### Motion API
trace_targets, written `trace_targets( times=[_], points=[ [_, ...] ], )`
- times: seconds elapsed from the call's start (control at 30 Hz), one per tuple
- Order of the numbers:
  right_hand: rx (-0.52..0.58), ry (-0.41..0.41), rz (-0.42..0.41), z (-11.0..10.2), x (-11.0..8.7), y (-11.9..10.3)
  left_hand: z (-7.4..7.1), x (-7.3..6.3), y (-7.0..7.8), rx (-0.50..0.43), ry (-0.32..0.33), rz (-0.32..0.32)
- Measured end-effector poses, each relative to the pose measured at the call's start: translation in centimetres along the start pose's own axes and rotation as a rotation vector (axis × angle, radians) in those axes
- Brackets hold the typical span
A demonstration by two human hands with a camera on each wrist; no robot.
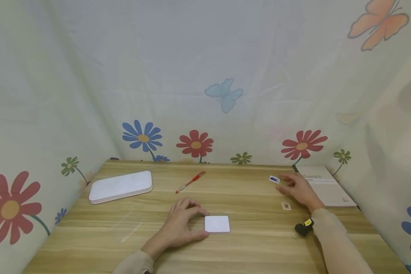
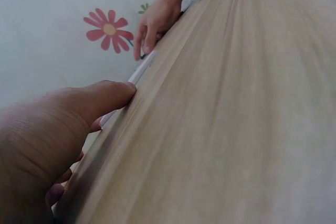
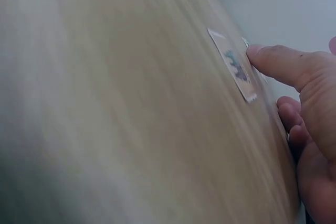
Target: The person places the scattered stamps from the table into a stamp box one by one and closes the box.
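In the head view my left hand (image 1: 181, 224) holds a small white rounded rectangular card (image 1: 217, 224) at its left side, thumb at the near corner and index finger at the far one. The left wrist view shows that thumb (image 2: 118, 95) against the thin white edge. Farther right, my right hand (image 1: 299, 189) is beside a small stamp with a blue picture (image 1: 274, 179), fingers spread at its right end. Whether they touch it I cannot tell. A second, brownish stamp (image 1: 286, 206) lies nearer; it shows in the right wrist view too (image 3: 235, 66).
A long white case (image 1: 121, 187) lies at the left. Behind the left hand is a red pen (image 1: 190, 182). A clear thin sheet (image 1: 127, 227) lies left of that hand. A pale notebook (image 1: 332, 192) lies along the right edge. A flowered curtain (image 1: 171, 95) encloses the wooden table (image 1: 246, 251).
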State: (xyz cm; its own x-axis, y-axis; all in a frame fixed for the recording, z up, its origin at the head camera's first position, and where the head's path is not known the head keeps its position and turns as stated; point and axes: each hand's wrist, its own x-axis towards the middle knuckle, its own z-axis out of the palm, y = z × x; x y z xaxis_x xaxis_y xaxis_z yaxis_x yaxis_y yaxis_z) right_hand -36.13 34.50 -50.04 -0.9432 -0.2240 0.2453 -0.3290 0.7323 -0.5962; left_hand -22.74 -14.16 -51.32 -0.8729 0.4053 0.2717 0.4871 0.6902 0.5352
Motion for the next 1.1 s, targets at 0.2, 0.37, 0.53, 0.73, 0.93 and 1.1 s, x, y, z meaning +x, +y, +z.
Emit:
trace_targets(
  times=[0.2, 0.37, 0.53, 0.73, 0.93, 1.1],
  points=[
    [-0.039, -0.007, 0.0, 0.2, 0.2, -0.5, 0.0, -0.1, -0.1, 0.001, 0.003, 0.003],
    [-0.066, -0.029, 0.007, 0.4, 0.4, -0.8, 0.1, -0.1, -0.1, -0.005, 0.002, 0.005],
    [-0.062, -0.03, 0.009, 0.7, 0.4, -0.8, 0.1, 0.0, -0.1, -0.004, -0.001, -0.004],
    [-0.035, 0.003, -0.009, 0.9, 0.4, -1.0, 0.1, -0.1, -0.2, -0.004, -0.001, -0.006],
    [-0.037, 0.031, 0.004, 1.3, 0.5, -0.9, 0.0, -0.1, -0.2, -0.008, 0.005, 0.001],
    [-0.048, 0.032, 0.023, 1.3, 0.3, -1.1, 0.0, -0.1, -0.3, -0.01, 0.002, 0.003]
  ],
)
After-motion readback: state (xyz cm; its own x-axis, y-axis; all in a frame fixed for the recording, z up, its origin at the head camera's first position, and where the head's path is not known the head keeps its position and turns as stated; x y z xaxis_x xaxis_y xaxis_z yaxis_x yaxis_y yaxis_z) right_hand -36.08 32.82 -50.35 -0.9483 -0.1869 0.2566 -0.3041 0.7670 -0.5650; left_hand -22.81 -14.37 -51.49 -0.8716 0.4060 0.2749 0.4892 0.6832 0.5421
